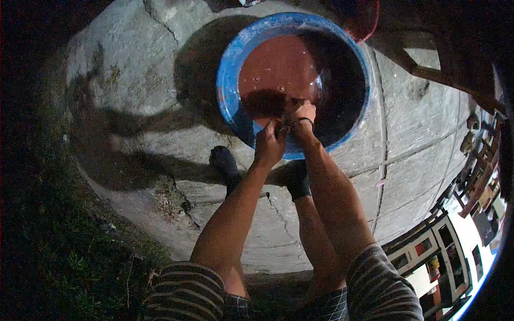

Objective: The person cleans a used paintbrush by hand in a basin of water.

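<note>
A round blue tub stands on the concrete in front of my feet. It holds reddish-brown liquid with a few bubbles and a bright glint. My left hand is above the tub's near rim, its fingers closed. Slightly farther in, over the liquid, my right hand is closed too and wears a dark band at the wrist. Something small and dark shows at the fingers of both hands, but I cannot make out what it is. The hands are close together.
Cracked concrete surrounds the tub, with strong shadows to its left. My dark-covered feet are just short of the rim. Grass borders the lower left. A wooden frame is at the upper right, and a white cabinet at the lower right.
</note>
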The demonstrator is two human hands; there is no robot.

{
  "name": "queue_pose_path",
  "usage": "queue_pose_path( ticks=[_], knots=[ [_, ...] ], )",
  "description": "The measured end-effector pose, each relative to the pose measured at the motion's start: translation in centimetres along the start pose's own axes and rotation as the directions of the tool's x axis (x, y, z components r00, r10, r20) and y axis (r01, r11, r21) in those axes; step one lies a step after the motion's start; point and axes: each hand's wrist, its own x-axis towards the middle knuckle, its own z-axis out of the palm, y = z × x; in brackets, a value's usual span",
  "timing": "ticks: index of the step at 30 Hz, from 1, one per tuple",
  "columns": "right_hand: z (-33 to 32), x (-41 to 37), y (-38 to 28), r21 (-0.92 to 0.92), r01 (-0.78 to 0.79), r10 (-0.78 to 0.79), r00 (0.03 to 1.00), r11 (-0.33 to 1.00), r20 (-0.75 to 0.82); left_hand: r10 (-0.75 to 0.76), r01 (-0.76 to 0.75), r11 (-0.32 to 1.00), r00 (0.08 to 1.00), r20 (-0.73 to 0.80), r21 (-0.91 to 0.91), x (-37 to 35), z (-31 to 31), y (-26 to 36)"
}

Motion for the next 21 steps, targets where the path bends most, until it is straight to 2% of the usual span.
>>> queue_pose_path(
  ticks=[3,6,10,12,15,16,17,19,21],
  knots=[
    [-2.0,-1.2,-2.2,-0.071,-0.059,0.064,0.996,0.996,0.065,-0.081,0.081,0.996,0.997,0.004,0.025,-0.4,-0.1,0.4],
    [-2.5,-1.5,-2.0,-0.138,-0.012,0.028,0.993,0.990,0.118,-0.066,0.065,0.997,0.997,0.029,0.038,-0.5,-0.3,0.6],
    [-2.7,0.0,0.4,0.076,-0.149,0.112,0.925,0.986,0.363,-0.080,0.068,0.991,0.992,0.097,0.118,-0.5,-0.5,0.1],
    [-4.9,0.3,-0.1,0.093,-0.265,0.221,0.917,0.960,0.332,-0.035,0.025,0.995,0.995,0.095,0.101,-0.3,-0.8,-0.3],
    [-7.7,0.8,-1.0,0.065,-0.361,0.358,0.932,0.930,0.056,-0.037,0.036,0.996,0.999,0.018,0.083,-0.3,-0.8,-2.9],
    [-7.0,2.0,1.0,-0.018,-0.219,0.218,0.975,0.976,-0.048,-0.002,0.006,0.995,0.999,-0.034,0.099,-0.3,-0.6,-4.2],
    [-7.3,1.8,1.3,0.023,-0.110,0.113,0.979,0.994,-0.167,0.002,0.005,0.994,0.998,-0.064,0.108,-0.1,-0.5,-4.9],
    [-7.1,2.4,1.9,-0.065,-0.063,0.050,0.982,0.996,-0.182,0.013,0.003,0.992,0.992,-0.127,0.129,0.4,-0.7,-5.5],
    [-5.9,2.5,2.0,-0.016,-0.161,0.159,0.985,0.987,-0.072,-0.022,0.038,0.989,0.994,-0.109,0.145,0.6,-1.2,-5.2]
  ],
)
